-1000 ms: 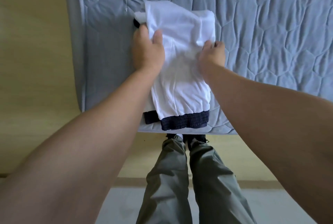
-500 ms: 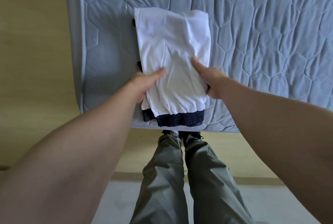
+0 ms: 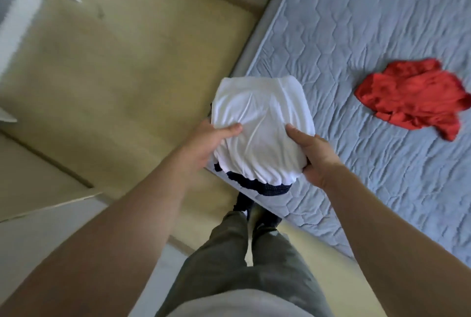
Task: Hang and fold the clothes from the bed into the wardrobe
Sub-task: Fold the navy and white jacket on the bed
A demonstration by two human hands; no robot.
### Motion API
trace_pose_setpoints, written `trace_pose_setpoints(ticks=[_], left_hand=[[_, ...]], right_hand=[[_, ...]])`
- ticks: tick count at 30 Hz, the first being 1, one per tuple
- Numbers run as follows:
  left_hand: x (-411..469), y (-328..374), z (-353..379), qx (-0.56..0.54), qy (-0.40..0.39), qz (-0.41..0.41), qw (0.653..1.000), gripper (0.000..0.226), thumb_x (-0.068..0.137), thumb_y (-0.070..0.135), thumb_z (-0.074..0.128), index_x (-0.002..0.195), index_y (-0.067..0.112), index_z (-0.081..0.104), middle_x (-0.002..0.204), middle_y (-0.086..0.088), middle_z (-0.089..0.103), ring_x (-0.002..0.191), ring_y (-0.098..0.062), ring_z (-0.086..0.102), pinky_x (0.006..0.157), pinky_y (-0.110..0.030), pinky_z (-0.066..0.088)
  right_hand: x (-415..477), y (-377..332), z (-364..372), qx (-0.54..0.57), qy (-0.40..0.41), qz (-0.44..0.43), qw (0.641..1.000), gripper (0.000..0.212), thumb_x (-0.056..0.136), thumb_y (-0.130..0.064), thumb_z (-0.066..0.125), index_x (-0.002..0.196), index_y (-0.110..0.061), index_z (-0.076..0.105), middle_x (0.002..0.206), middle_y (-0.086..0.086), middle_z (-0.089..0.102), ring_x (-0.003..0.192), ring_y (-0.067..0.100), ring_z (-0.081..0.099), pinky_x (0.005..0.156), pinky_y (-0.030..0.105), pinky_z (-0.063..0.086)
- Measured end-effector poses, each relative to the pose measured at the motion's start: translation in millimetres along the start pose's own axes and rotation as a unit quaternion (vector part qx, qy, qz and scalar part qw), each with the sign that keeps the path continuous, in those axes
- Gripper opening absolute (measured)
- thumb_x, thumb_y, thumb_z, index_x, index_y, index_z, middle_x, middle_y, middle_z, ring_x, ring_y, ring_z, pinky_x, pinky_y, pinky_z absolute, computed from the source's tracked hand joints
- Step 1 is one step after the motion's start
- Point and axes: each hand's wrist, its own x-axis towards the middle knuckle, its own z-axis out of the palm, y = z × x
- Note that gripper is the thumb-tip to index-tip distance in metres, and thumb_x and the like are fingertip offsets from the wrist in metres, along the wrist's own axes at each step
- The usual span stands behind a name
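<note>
Standing at the bed's corner, the person reaches both arms out toward twelve o'clock. The left hand (image 3: pixel 209 143) and right hand (image 3: pixel 313 156) each clamp a side of the folded white garment (image 3: pixel 257 128), thumbs pressed on top and the other fingers tucked out of sight beneath. The bundle, with navy ribbing showing at its near end, is held over the edge of the bed (image 3: pixel 356 49). To carry it well, I'd say support it from below, squeeze evenly and carry it level, since the layers look ready to slide apart. Farther off, at two o'clock, a red garment (image 3: pixel 413 97) lies crumpled on the mattress. By my count: two hands, one folded bundle, one loose red piece left.
</note>
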Motion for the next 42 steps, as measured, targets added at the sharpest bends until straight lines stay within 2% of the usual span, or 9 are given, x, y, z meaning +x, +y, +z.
trace_pose_setpoints(ticks=[4, 7, 10, 17, 24, 29, 33, 38, 42], left_hand=[[-99.7, 42.4, -81.7, -0.091, 0.063, 0.089, 0.990, 0.055, 0.068, 0.029, 0.087, 0.117, 0.017, 0.067, 0.111, -0.002, 0.075, 0.103, -0.022, 0.072, 0.097, -0.043, 0.053], [-163.0, 64.2, -150.8, -0.137, 0.118, 0.137, 0.974, 0.060, 0.066, 0.034, 0.088, 0.119, 0.017, 0.067, 0.114, -0.004, 0.074, 0.103, -0.023, 0.072, 0.089, -0.038, 0.056], [-214.1, 81.0, -224.9, -0.172, 0.166, 0.196, 0.951, 0.054, 0.071, 0.034, 0.085, 0.119, 0.016, 0.067, 0.113, -0.005, 0.074, 0.105, -0.026, 0.071, 0.093, -0.043, 0.053], [-305.4, 132.9, -432.3, -0.198, 0.236, 0.324, 0.895, 0.051, 0.077, 0.032, 0.080, 0.124, 0.019, 0.065, 0.116, -0.003, 0.073, 0.107, -0.024, 0.070, 0.092, -0.038, 0.054], [-366.6, 189.8, -621.6, -0.209, 0.285, 0.380, 0.855, 0.040, 0.084, 0.023, 0.077, 0.122, 0.022, 0.064, 0.113, -0.003, 0.074, 0.103, -0.021, 0.072, 0.087, -0.036, 0.056], [-371.8, 230.0, -737.7, -0.226, 0.320, 0.399, 0.829, 0.039, 0.083, 0.021, 0.078, 0.121, 0.019, 0.066, 0.109, -0.003, 0.076, 0.097, -0.021, 0.073, 0.071, -0.029, 0.060], [-358.8, 270.0, -829.4, -0.222, 0.338, 0.418, 0.814, 0.041, 0.084, 0.022, 0.076, 0.124, 0.018, 0.065, 0.114, -0.005, 0.074, 0.102, -0.023, 0.072, 0.076, -0.032, 0.059], [-346.9, 333.3, -943.0, -0.229, 0.367, 0.433, 0.791, 0.046, 0.083, 0.026, 0.075, 0.127, 0.017, 0.063, 0.116, -0.006, 0.073, 0.105, -0.024, 0.071, 0.081, -0.036, 0.059], [-341.9, 385.1, -1025.3, -0.253, 0.400, 0.452, 0.756, 0.048, 0.078, 0.028, 0.075, 0.123, 0.017, 0.064, 0.110, -0.003, 0.075, 0.098, -0.020, 0.073, 0.068, -0.027, 0.060]], right_hand=[[-75.6, -39.9, 97.5, -0.086, -0.100, -0.065, 0.989, 0.059, 0.065, -0.032, 0.091, 0.114, -0.015, 0.064, 0.101, 0.004, 0.077, 0.090, 0.023, 0.075, 0.066, 0.033, 0.060], [-119.2, -67.3, 185.9, -0.177, -0.174, -0.118, 0.962, 0.059, 0.062, -0.041, 0.092, 0.111, -0.017, 0.069, 0.105, 0.004, 0.076, 0.094, 0.024, 0.074, 0.075, 0.037, 0.059], [-155.2, -87.3, 285.5, -0.238, -0.232, -0.173, 0.927, 0.059, 0.059, -0.046, 0.093, 0.106, -0.017, 0.072, 0.104, 0.004, 0.076, 0.095, 0.026, 0.074, 0.082, 0.044, 0.058], [-224.2, -96.3, 536.5, -0.290, -0.374, -0.265, 0.840, 0.048, 0.066, -0.051, 0.087, 0.104, -0.025, 0.076, 0.110, 0.007, 0.075, 0.098, 0.029, 0.073, 0.076, 0.042, 0.060], [-272.0, -96.6, 760.0, -0.281, -0.411, -0.286, 0.819, 0.056, 0.069, -0.036, 0.087, 0.113, -0.010, 0.067, 0.101, 0.007, 0.077, 0.089, 0.027, 0.075, 0.061, 0.033, 0.060], [-274.6, -103.2, 896.9, -0.272, -0.429, -0.309, 0.804, 0.048, 0.074, -0.032, 0.084, 0.113, -0.011, 0.067, 0.098, 0.005, 0.077, 0.087, 0.024, 0.075, 0.070, 0.034, 0.060], [-256.5, -122.0, 1007.9, -0.270, -0.455, -0.311, 0.789, 0.047, 0.076, -0.033, 0.083, 0.115, -0.012, 0.066, 0.099, 0.003, 0.077, 0.089, 0.024, 0.075, 0.076, 0.036, 0.058], [-245.4, -159.9, 1156.6, -0.279, -0.476, -0.302, 0.778, 0.045, 0.074, -0.031, 0.083, 0.111, -0.012, 0.066, 0.095, 0.007, 0.077, 0.082, 0.026, 0.075, 0.064, 0.033, 0.059], [-249.8, -194.7, 1275.0, -0.292, -0.507, -0.302, 0.753, 0.036, 0.075, -0.027, 0.083, 0.104, -0.012, 0.069, 0.089, 0.009, 0.077, 0.076, 0.026, 0.075, 0.056, 0.033, 0.059]])
